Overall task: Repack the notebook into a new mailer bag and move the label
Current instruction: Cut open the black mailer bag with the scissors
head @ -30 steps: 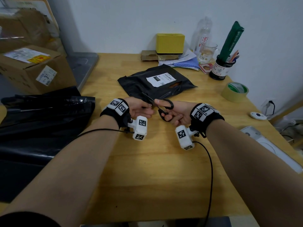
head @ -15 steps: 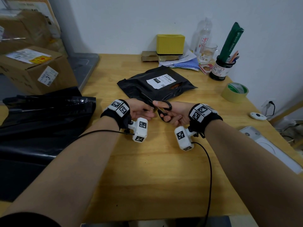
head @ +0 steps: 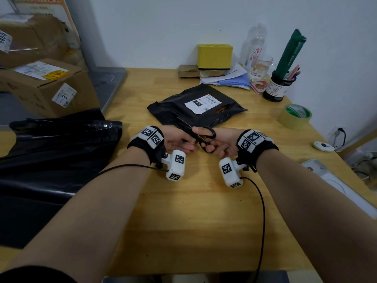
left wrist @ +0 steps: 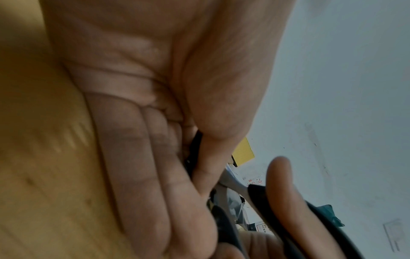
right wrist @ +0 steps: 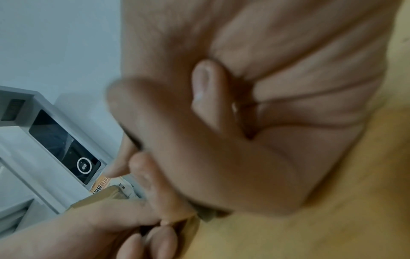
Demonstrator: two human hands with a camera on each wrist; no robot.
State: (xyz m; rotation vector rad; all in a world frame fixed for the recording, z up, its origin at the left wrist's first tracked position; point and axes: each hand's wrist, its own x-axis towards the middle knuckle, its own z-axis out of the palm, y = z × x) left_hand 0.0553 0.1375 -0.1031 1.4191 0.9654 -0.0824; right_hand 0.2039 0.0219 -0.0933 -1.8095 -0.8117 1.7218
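A black mailer bag (head: pixel 183 108) with a white label (head: pixel 202 104) lies mid-table, a brown tear showing beside the label. My left hand (head: pixel 180 139) pinches something black between thumb and fingers (left wrist: pixel 155 175), apparently the bag's near edge. My right hand (head: pixel 221 142) grips black-handled scissors (head: pixel 206 136), thumb through one loop (left wrist: pixel 255 191); the blades point up-left over the bag's near edge. A heap of black plastic bags (head: pixel 61 150) lies at the left. The right wrist view shows only curled fingers (right wrist: pixel 199 140). No notebook is visible.
Cardboard boxes (head: pixel 47 86) stand at the far left. Along the back wall are a yellow box (head: pixel 214 56), papers (head: pixel 230 78), a glass (head: pixel 262 67) and a pen cup (head: pixel 278 87). A tape roll (head: pixel 294 116) and a white device (head: pixel 324 146) sit right.
Almost nothing: both hands and the scissors stay at the bag's near edge, shifted only slightly.
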